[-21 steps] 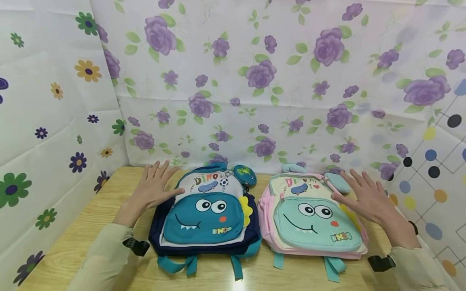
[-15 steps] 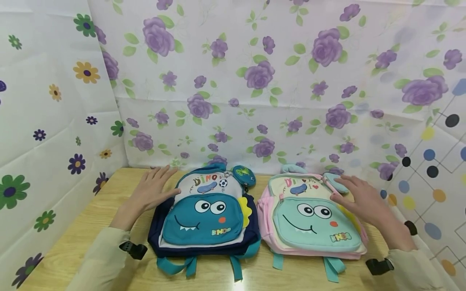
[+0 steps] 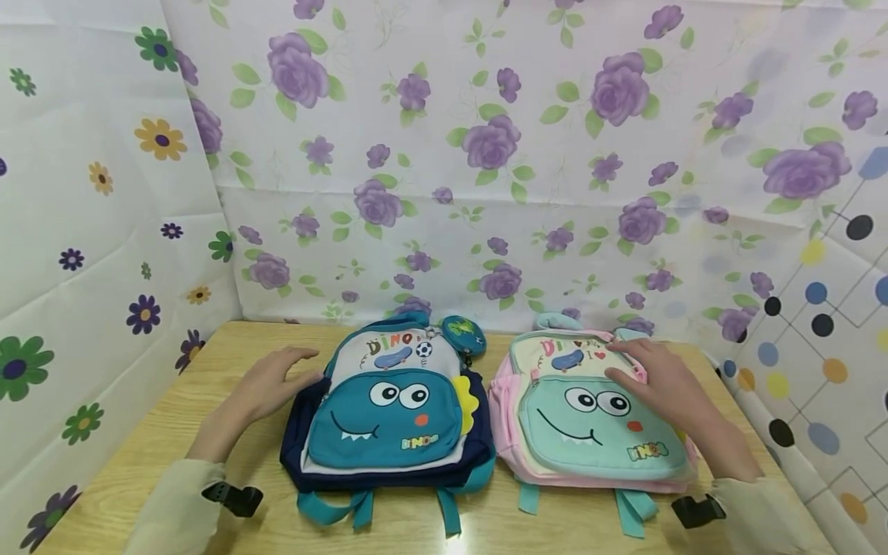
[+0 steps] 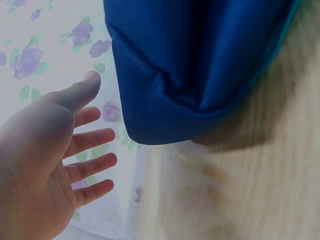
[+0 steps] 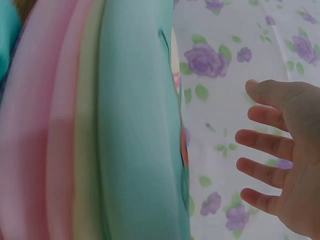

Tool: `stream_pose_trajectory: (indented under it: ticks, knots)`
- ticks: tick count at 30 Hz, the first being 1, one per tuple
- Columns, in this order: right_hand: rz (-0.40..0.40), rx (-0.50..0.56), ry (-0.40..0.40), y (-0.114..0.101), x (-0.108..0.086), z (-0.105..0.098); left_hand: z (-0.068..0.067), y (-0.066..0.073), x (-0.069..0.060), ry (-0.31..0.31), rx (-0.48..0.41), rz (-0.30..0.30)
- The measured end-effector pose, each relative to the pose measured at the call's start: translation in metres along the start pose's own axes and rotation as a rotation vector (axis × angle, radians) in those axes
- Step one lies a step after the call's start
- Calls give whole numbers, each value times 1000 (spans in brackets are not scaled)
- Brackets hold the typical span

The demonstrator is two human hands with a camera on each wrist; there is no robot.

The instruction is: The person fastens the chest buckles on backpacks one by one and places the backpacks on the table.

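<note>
Two children's dinosaur backpacks lie side by side, fronts facing up. The left is a teal and navy backpack (image 3: 385,420), with a round teal pouch (image 3: 463,334) at its top right. On the right is a pink and mint backpack (image 3: 603,428); its own mint pouch (image 3: 630,334) is mostly hidden. My left hand (image 3: 267,385) is beside the teal backpack's upper left side, fingers extended. In the left wrist view, a gap separates it from the navy side. Above the pink backpack's upper right hovers my right hand (image 3: 659,381), fingers extended and holding nothing, apart from the bag in the right wrist view.
Both bags lie on a wooden table (image 3: 229,354). Behind it hangs a purple-flowered cloth (image 3: 430,154), with patterned cloths at the left and right sides. Teal straps (image 3: 361,509) and mint straps (image 3: 634,512) stick out toward the front.
My left hand has lowered and shifted left, away from the teal backpack. My right hand has lowered and moved left over the pink backpack, covering most of its pouch. The backpacks stay put.
</note>
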State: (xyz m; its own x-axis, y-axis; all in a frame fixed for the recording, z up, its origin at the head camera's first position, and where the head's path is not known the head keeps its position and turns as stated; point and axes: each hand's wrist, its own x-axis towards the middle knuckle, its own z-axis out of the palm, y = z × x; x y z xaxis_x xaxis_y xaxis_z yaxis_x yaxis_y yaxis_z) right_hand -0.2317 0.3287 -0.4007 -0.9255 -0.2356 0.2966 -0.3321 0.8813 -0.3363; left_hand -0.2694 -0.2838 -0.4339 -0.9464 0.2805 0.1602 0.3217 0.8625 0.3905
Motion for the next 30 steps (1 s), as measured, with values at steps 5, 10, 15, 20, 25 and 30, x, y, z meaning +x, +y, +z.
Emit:
stream_pose_trajectory:
  ticks: [5, 10, 15, 20, 25, 30]
  knots:
    - [-22, 47, -15, -11, 4, 15, 7, -8, -10, -7, -81, -27]
    - [-64, 77, -22, -23, 9, 24, 7, -11, -18, -16, -126, -49]
    - [-135, 91, 4, -33, 14, 32, 5, -12, -26, -16, -158, -59]
    - [-172, 110, 18, -44, 18, 38, 8, -14, -32, -10, -175, -72]
    - [-196, 127, 9, -57, 23, 43, 10, -14, -38, -7, -186, -81]
    - [-188, 122, -16, -68, 27, 49, 10, -13, -41, -5, -191, -84]
